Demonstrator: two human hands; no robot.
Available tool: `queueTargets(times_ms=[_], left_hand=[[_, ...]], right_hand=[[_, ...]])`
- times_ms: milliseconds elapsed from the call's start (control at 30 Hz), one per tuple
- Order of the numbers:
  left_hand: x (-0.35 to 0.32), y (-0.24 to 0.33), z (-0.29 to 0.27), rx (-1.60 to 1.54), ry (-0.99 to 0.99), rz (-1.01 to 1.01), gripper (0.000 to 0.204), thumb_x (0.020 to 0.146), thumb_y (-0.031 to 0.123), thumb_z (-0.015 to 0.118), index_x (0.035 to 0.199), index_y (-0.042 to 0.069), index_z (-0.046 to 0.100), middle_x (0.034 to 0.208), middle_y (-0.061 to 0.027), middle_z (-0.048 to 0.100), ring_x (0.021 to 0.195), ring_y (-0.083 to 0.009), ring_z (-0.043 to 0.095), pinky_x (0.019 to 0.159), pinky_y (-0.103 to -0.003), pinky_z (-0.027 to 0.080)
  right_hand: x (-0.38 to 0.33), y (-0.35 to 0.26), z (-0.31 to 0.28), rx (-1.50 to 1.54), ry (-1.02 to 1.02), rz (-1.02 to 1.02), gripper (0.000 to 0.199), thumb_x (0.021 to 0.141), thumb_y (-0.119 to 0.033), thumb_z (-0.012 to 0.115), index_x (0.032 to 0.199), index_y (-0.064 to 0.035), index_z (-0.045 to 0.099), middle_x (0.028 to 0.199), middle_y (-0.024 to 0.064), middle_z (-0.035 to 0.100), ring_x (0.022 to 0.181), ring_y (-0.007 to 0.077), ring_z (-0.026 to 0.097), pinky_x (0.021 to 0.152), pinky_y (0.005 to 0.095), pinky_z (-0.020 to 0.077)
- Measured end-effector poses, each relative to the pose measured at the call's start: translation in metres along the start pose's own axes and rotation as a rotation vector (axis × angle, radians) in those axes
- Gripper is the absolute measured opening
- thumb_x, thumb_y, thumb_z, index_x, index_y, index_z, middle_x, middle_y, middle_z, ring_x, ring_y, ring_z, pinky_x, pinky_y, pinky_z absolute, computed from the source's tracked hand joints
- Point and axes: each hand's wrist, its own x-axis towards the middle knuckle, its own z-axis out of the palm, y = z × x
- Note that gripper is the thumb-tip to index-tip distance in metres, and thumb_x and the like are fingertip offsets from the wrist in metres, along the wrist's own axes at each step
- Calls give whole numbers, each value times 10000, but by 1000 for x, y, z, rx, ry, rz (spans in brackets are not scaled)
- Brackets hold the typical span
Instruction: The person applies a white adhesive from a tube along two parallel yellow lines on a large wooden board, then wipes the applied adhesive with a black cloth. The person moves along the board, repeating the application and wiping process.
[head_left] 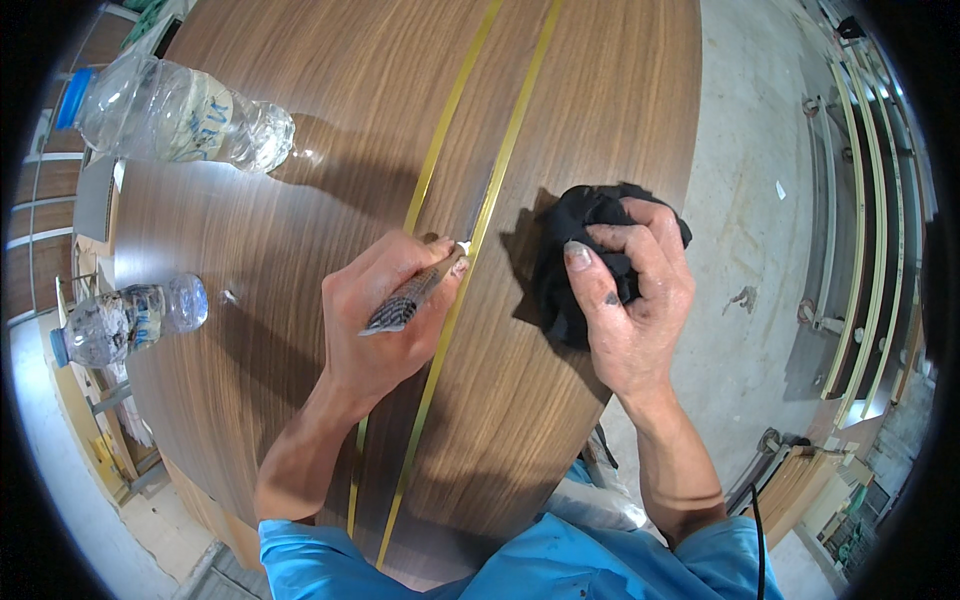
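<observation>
My left hand [385,300] is closed around a slim tool with a grey-and-black ribbed handle [403,302]; its exact kind does not show. A small whitish tip [463,247] pokes out between thumb and forefinger, right at the right-hand gold strip [517,110] on the wood-grain panel [320,60]. To the right, my right hand [645,300] grips a bunched black cloth [570,215], resting on the panel near its right edge. A second gold strip [445,140] runs roughly parallel, with a darker band between the two.
On the panel's left lie a large clear bottle with a blue cap [150,115] and a smaller one [130,320] with dark contents. Beyond the right edge is a concrete floor [745,200]. Long slats [870,200] lean at the far right, above stacked boards [805,480].
</observation>
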Motion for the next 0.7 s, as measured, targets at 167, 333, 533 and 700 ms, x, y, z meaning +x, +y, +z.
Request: queueTargets(times_ms=[167,333,533,700], left_hand=[[-11,4,-5,23,-19,-1,102,903,-31,771,971,-37,696,829,-134,716,752,-159,718,664,-292,554],[-34,7,-11,-62,111,-121,139,882,-34,790,1005,-27,725,895,-126,737,783,-154,707,680,-280,546],[-81,0,-55,-141,531,-324,137,953,9,710,1058,-16,627,923,-58,612,719,-81,539,680,-237,489],[-110,-4,-62,-135,666,-479,88,1005,57,651,1060,8,602,894,-23,549,689,-51,487,590,-208,404]], right_hand=[[5,5,2,-79,5,-36,134,827,-72,810,888,-16,704,1024,130,667,925,281,573,818,407,448],[17,2,8,-403,-169,-280,488,759,-2,772,1238,-89,741,808,58,560,804,244,534,757,390,402],[38,4,2,-496,-448,-631,561,779,-49,756,1327,-167,745,773,29,525,733,212,508,713,378,411],[54,5,2,-614,-592,-730,563,871,-66,677,1407,-237,711,760,21,518,728,204,530,706,370,423]])
